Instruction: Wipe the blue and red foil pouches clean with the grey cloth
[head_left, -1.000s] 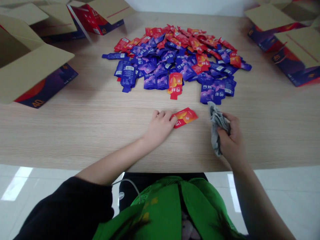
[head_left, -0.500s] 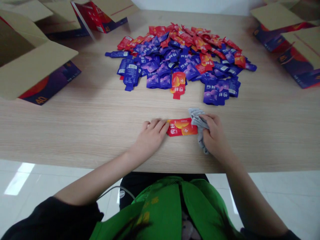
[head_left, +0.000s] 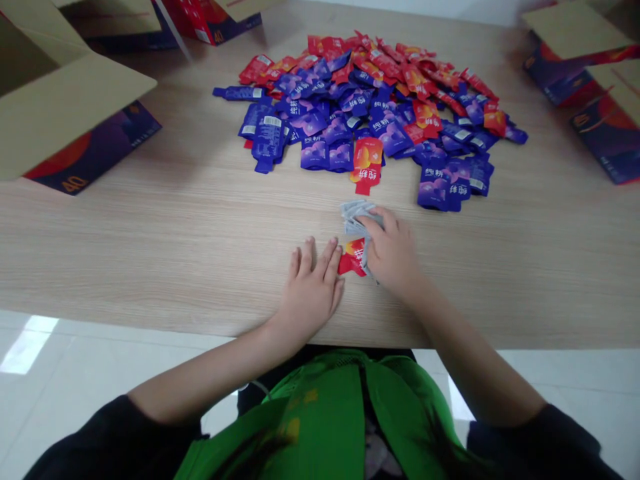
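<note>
A red and orange pouch [head_left: 353, 257] lies flat on the wooden table in front of me, partly covered by a grey cloth [head_left: 357, 215]. My right hand [head_left: 395, 253] grips this cloth and presses it over the pouch's right part. At the pouch's left end rests my left hand [head_left: 311, 287], palm down with the fingers spread, its fingertips touching or just beside the pouch's edge. Just beyond the cloth, another red pouch [head_left: 367, 160] lies at the front of a large heap of purple pouches [head_left: 315, 120] and red pouches.
An open cardboard box [head_left: 90, 147] with a flap folded out stands at the left, with a red and purple box [head_left: 215, 23] behind. More open boxes [head_left: 610, 140] stand at the right. The table's front edge runs close to my body.
My right hand has moved left with the cloth, across the pouch, hiding more of it. My left hand's fingers have spread out flat. The view has shifted slightly.
</note>
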### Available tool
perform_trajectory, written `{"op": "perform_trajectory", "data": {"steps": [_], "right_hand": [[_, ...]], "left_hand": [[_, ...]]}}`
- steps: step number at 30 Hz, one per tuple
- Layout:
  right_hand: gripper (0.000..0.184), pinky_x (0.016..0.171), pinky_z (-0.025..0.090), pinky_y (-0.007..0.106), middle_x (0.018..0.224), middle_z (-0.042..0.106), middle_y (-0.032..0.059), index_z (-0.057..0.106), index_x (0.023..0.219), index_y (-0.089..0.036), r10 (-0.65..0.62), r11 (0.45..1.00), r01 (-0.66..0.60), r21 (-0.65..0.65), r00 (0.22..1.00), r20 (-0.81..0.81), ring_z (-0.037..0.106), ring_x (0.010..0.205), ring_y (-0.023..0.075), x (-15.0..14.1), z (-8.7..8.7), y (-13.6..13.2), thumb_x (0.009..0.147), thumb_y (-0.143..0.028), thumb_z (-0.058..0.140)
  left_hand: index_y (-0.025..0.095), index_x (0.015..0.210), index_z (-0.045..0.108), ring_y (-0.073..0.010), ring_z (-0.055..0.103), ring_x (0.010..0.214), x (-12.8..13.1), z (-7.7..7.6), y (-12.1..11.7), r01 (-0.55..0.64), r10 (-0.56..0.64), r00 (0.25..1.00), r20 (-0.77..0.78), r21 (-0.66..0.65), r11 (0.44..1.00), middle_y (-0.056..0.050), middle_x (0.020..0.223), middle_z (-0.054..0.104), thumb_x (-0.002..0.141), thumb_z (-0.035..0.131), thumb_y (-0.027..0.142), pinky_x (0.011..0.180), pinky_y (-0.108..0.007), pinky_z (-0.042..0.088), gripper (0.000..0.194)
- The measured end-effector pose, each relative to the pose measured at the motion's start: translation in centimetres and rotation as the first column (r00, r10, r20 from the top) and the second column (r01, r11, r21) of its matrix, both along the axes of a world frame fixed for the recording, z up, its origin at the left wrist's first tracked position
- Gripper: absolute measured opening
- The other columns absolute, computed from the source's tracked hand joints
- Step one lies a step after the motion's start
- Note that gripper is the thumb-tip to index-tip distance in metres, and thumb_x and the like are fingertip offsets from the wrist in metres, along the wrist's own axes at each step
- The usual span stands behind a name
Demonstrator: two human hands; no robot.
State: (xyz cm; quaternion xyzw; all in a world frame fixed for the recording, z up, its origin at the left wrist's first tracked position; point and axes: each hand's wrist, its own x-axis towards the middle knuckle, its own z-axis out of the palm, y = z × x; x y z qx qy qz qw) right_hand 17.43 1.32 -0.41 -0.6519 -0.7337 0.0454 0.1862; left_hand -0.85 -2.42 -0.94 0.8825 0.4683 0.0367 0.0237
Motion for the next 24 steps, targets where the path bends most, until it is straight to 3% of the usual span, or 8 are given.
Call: {"op": "perform_trajectory", "data": {"steps": [5,10,14,17,24], "right_hand": [[0.057,0.1,0.045,0.058,0.144,0.052,0.0179,0.061,0.138,-0.019,-0.072,0.997,0.072,0.002,0.995,-0.063,0.052,0.124,0.0363,0.1,0.1,-1.6,0.086,-0.008,0.041],[0.055,0.104,0.046,0.057,0.143,0.051,0.0212,0.061,0.136,-0.013,-0.029,0.998,0.022,-0.058,0.993,-0.113,0.051,0.13,0.0365,0.7,0.7,-2.4,0.085,-0.008,0.039],[0.055,0.107,0.046,0.053,0.137,0.054,0.0191,0.06,0.135,-0.016,-0.01,1.0,0.015,0.024,0.977,-0.214,0.051,0.13,0.0319,1.4,1.6,-2.3,0.085,-0.006,0.037],[0.056,0.107,0.046,0.05,0.14,0.053,0.0169,0.058,0.137,-0.018,0.034,0.995,-0.011,0.099,0.972,-0.233,0.051,0.13,0.0291,0.4,2.2,-1.9,0.088,-0.007,0.035],[0.047,0.09,0.042,0.051,0.153,0.053,0.0085,0.062,0.139,-0.027,0.18,0.984,-0.177,-0.028,0.976,0.12,0.053,0.114,0.033,-2.8,0.6,-1.0,0.097,-0.021,0.043]], "left_hand": [[0.005,0.157,0.041,-0.0402,0.036,0.151,0.6,0.0,-1.2,0.128,-0.127,0.992,0.011,-0.01,0.992,-0.016,0.165,0.034,0.103,0.04,0.026,0.12,-0.06,0.033,0.057],[0.004,0.158,0.038,-0.036,0.035,0.152,0.5,-0.1,-1.0,0.127,-0.123,0.991,0.06,-0.054,0.99,-0.018,0.165,0.033,0.103,0.041,0.037,0.122,-0.062,0.029,0.064],[0.005,0.157,0.04,-0.0349,0.034,0.152,0.0,-0.4,-0.4,0.157,-0.15,0.983,0.103,-0.055,0.986,-0.016,0.165,0.035,0.103,0.041,0.039,0.123,-0.06,0.028,0.063],[0.006,0.157,0.039,-0.0343,0.034,0.153,-0.2,-0.7,-0.4,0.151,-0.144,0.98,0.134,-0.038,0.988,-0.015,0.166,0.034,0.103,0.041,0.038,0.123,-0.059,0.026,0.063],[-0.002,0.146,0.051,-0.0348,0.038,0.151,-0.1,-1.2,-0.5,0.129,-0.125,0.984,0.131,-0.023,0.991,-0.025,0.158,0.045,0.102,0.043,0.042,0.125,-0.055,0.025,0.063]]}}
